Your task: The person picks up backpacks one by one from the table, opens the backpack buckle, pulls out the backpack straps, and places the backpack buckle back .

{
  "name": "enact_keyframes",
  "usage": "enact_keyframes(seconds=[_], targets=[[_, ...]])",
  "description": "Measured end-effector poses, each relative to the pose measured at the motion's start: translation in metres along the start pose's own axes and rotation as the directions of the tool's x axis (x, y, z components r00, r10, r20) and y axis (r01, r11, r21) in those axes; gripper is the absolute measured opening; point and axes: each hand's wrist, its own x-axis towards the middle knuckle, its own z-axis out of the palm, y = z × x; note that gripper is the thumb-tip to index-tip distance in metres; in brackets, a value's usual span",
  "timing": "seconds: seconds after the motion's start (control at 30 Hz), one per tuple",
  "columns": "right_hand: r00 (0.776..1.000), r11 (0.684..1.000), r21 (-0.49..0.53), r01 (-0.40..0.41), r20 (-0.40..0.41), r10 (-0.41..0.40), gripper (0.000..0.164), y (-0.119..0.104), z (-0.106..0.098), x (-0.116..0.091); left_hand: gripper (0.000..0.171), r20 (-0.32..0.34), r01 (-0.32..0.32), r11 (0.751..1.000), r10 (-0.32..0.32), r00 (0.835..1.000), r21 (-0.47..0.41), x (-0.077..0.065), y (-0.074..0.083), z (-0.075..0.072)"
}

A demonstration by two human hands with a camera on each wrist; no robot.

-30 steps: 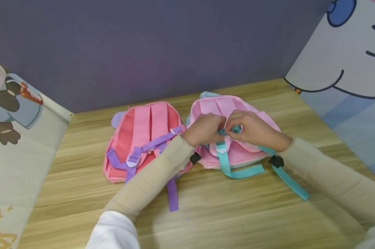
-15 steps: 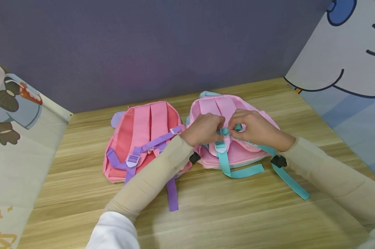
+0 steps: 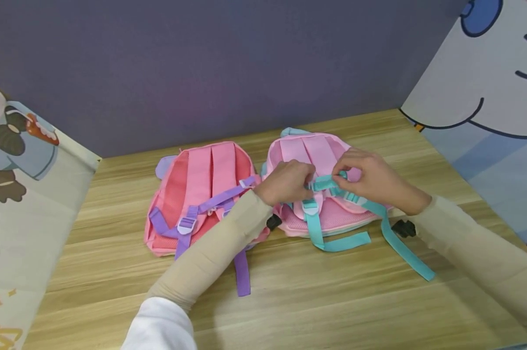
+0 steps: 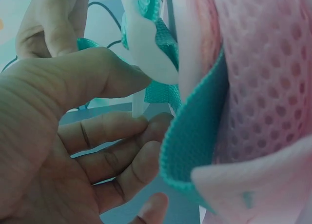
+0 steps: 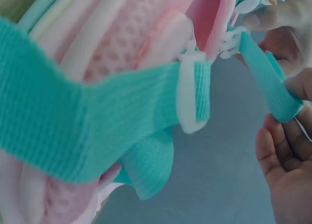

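Observation:
A pale pink backpack [image 3: 329,150] lies back-panel up on the wooden table, with teal straps over it. My left hand [image 3: 285,182] is at the left end of the teal chest strap [image 3: 322,183]. In the left wrist view its thumb and forefinger pinch a white plastic buckle [image 4: 153,53]. My right hand [image 3: 372,177] pinches the chest strap's webbing between thumb and fingers. In the right wrist view this teal webbing [image 5: 268,82] runs from the buckle to the right hand's fingertips. A white strap adjuster [image 5: 187,94] sits on the lower shoulder strap.
A coral-pink backpack [image 3: 199,180] with purple straps [image 3: 221,197] lies to the left, partly under the left forearm. Loose teal strap ends [image 3: 407,255] trail onto the wooden table [image 3: 311,301]. A dark grey wall [image 3: 228,73] stands behind, with cartoon-printed panels [image 3: 477,87] at the sides.
My right hand has moved to the right, away from the left hand, and a longer stretch of teal chest strap now shows between them. The left hand has stayed in place.

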Motion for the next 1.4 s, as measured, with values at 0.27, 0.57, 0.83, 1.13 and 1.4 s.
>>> enact_keyframes(seconds=[0.27,0.57,0.83,1.13,1.4], targets=[[0.995,0.995,-0.010,-0.100,0.005,0.100,0.050,0.000,-0.010,-0.005,0.020,-0.005,0.003,1.000,-0.004,1.000,-0.011,0.000,0.000,0.001],[0.986,0.984,-0.066,-0.163,0.006,0.164,0.069,0.005,-0.020,-0.010,0.023,-0.023,0.006,1.000,-0.007,1.000,-0.030,0.000,-0.001,0.003],[0.969,0.961,-0.161,-0.225,0.065,0.237,0.050,0.006,-0.022,-0.005,0.021,-0.025,0.007,0.999,-0.008,1.000,-0.033,0.001,0.000,0.003],[0.958,0.982,-0.076,-0.172,0.220,0.185,0.037,-0.002,0.005,0.010,0.020,0.000,0.001,0.999,-0.001,1.000,-0.035,0.001,-0.001,0.001],[0.948,0.984,-0.041,-0.173,0.265,0.178,0.021,-0.008,0.024,0.020,0.019,0.001,-0.008,1.000,0.008,1.000,-0.029,0.001,0.000,-0.001]])
